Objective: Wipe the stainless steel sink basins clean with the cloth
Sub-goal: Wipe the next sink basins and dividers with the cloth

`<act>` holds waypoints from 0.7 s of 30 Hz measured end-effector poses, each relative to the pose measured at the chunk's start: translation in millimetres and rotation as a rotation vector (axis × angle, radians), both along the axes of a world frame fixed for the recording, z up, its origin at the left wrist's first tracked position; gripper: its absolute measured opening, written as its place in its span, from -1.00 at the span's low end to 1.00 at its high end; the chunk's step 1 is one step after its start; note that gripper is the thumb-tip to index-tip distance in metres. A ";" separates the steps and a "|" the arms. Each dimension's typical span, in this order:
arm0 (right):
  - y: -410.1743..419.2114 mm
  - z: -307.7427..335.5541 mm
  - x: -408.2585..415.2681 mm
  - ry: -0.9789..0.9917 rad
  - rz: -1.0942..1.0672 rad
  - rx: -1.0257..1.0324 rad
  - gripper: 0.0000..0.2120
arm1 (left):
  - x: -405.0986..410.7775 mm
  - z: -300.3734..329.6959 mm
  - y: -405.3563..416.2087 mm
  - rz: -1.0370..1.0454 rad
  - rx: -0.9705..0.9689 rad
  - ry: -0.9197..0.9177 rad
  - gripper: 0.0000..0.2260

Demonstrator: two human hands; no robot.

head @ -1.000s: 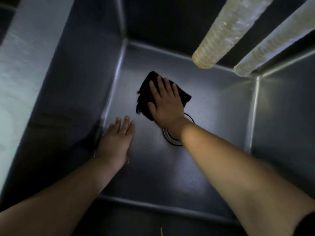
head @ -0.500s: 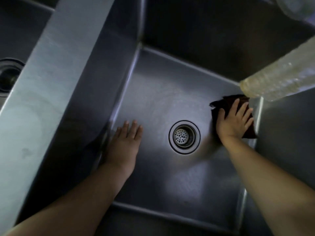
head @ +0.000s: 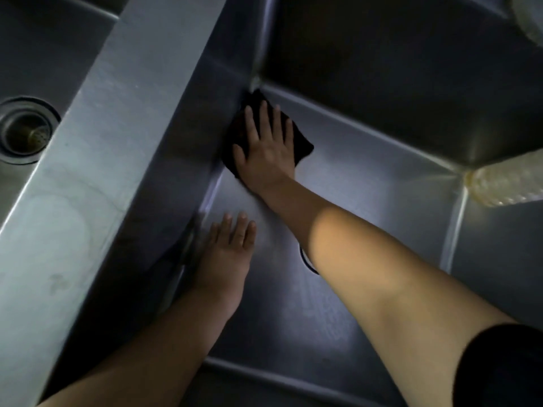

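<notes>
I look down into the right stainless steel basin (head: 367, 160). My right hand (head: 269, 148) lies flat with fingers spread, pressing a dark cloth (head: 236, 133) onto the basin floor at the far left corner, against the left wall. My left hand (head: 227, 248) rests flat and empty on the floor near the left wall, closer to me. The basin's drain (head: 307, 261) is mostly hidden under my right forearm.
A broad steel divider (head: 97, 171) separates this basin from the left basin, whose drain (head: 25, 129) shows at the left edge. A translucent ribbed hose (head: 505, 183) juts in at the right, over the far right corner. Another pale hose end (head: 529, 16) sits top right.
My right hand swept the cloth from the basin's middle to its right wall, then across to the far left corner. My left hand stayed planted. The view shifted left.
</notes>
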State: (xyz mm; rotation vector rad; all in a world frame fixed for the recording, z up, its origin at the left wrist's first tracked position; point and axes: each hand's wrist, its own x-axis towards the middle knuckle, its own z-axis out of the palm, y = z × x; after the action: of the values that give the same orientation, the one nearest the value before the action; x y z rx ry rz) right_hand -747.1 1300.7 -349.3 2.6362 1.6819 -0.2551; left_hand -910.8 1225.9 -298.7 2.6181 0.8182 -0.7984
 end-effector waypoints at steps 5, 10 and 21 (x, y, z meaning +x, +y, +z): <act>-10.9 0.5 60.4 -0.032 0.265 -0.009 -0.32 | -3.9 -5.9 3.3 -0.019 0.030 -0.065 -0.18; -78.0 2.6 124.1 -0.063 0.160 -0.037 -0.37 | -3.2 -5.5 6.7 -0.069 0.056 -0.083 -0.03; -249.7 18.4 151.8 -0.070 -0.409 -0.177 -0.26 | -3.2 -1.3 2.7 -0.078 0.024 0.095 -0.06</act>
State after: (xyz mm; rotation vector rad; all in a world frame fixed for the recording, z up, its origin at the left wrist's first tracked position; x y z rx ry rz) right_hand -595.3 1051.0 -330.9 2.7862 1.0331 -0.2924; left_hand -914.0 1228.7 -300.0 2.6654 0.7589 -0.9462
